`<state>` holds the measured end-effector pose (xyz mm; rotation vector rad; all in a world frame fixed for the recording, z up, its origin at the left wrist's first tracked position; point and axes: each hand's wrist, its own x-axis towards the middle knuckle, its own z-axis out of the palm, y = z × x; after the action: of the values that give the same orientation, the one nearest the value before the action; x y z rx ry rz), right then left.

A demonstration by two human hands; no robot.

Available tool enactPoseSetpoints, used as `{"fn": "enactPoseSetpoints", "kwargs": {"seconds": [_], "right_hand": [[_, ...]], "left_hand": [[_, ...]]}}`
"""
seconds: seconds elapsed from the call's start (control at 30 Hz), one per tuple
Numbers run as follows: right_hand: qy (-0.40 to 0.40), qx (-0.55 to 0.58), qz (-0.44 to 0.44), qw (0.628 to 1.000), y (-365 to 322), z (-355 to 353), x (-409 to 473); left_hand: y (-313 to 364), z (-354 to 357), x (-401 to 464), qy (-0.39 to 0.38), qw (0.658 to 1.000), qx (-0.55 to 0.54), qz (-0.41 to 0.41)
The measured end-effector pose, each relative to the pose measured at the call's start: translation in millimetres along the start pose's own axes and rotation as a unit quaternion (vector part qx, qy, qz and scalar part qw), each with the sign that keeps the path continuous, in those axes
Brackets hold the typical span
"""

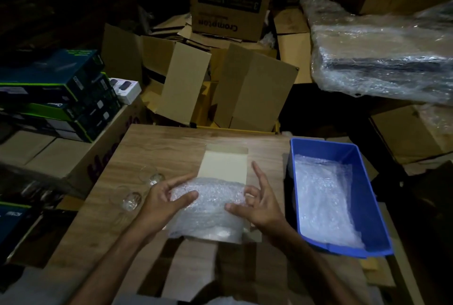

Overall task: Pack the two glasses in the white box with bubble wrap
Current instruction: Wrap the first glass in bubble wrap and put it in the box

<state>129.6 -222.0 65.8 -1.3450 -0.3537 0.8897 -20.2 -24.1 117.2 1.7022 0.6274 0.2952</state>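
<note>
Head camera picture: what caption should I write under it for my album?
Two hands, left hand and right hand, press bubble wrap into a white box; two glasses wait beside it.

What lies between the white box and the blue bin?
Only bare table in the head view; the right hand hangs above part of that gap beside the white box and blue bin.

- The bench [152, 143] shows bare wood along its far edge and at its near left corner, room for a hand to pass.
- Two glasses [132, 200] lie on their sides at the left, just beside the left hand [163, 198].
- The blue bin [367, 182] walls off the right edge, near the right hand [257, 203].
- Cardboard boxes [245, 89] crowd close behind the bench.
</note>
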Motion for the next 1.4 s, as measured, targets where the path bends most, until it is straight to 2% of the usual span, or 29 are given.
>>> {"fn": "enactPoseSetpoints", "kwargs": {"seconds": [0.07, 0.17, 0.23, 0.3, 0.37, 0.43, 0.5, 0.6, 0.63, 0.73, 0.77, 0.83, 0.9, 0.93, 1.1, 1.17, 1.23, 1.4], "right_hand": [[-0.054, -0.059, -0.053, 0.995, 1, 1, -1], [0.001, -0.192, -0.076, 0.978, -3, 2, 10], [-0.001, -0.279, -0.095, 0.956, -11, 0, 14], [-0.023, -0.319, -0.121, 0.940, -22, -3, 14], [-0.037, -0.252, -0.089, 0.963, -33, -6, 10], [-0.064, -0.165, -0.036, 0.984, -36, -8, 9], [-0.067, -0.136, -0.032, 0.988, -33, -4, 9], [-0.019, -0.103, -0.028, 0.994, -29, 8, 8], [-0.013, -0.075, 0.003, 0.997, -29, 10, 7], [-0.071, 0.010, 0.102, 0.992, -19, 11, 4], [-0.072, 0.032, 0.119, 0.990, -15, 13, 1], [-0.047, 0.077, 0.131, 0.987, -6, 17, 2], [-0.047, 0.080, 0.111, 0.989, -3, 22, 5], [-0.053, 0.064, 0.100, 0.991, -3, 23, 7], [-0.058, 0.019, 0.076, 0.995, -3, 32, 11], [-0.091, -0.012, 0.046, 0.995, 1, 34, 7], [-0.090, -0.042, -0.007, 0.995, 12, 35, 8], [-0.059, -0.040, -0.067, 0.995, 23, 46, 17]], "left_hand": [[2, -6, 0, -0.024, 1.000, -0.003, -0.012], [2, -12, 5, -0.043, 0.993, 0.108, -0.035], [-3, -12, 8, -0.026, 0.979, 0.201, -0.025], [-6, -13, 9, -0.022, 0.968, 0.249, -0.006], [-4, -15, 7, -0.056, 0.972, 0.229, -0.011], [-1, -16, 3, -0.108, 0.986, 0.122, -0.034], [-1, -14, -1, -0.106, 0.992, 0.051, -0.046], [-10, -11, -4, -0.074, 0.994, -0.022, -0.073], [-13, -10, -4, -0.064, 0.993, -0.047, -0.088], [-20, -5, -10, -0.037, 0.981, -0.128, -0.141], [-23, -6, -12, -0.047, 0.978, -0.137, -0.150], [-27, -12, -17, -0.115, 0.973, -0.125, -0.157], [-24, -18, -18, -0.183, 0.965, -0.102, -0.156], [-20, -18, -17, -0.186, 0.965, -0.099, -0.155], [-6, -7, -12, -0.119, 0.987, -0.061, -0.090], [-11, -5, -14, -0.072, 0.992, -0.072, -0.072], [-20, -5, -16, -0.038, 0.994, -0.082, -0.061], [-38, -9, -19, -0.020, 0.993, -0.094, -0.061]]}}
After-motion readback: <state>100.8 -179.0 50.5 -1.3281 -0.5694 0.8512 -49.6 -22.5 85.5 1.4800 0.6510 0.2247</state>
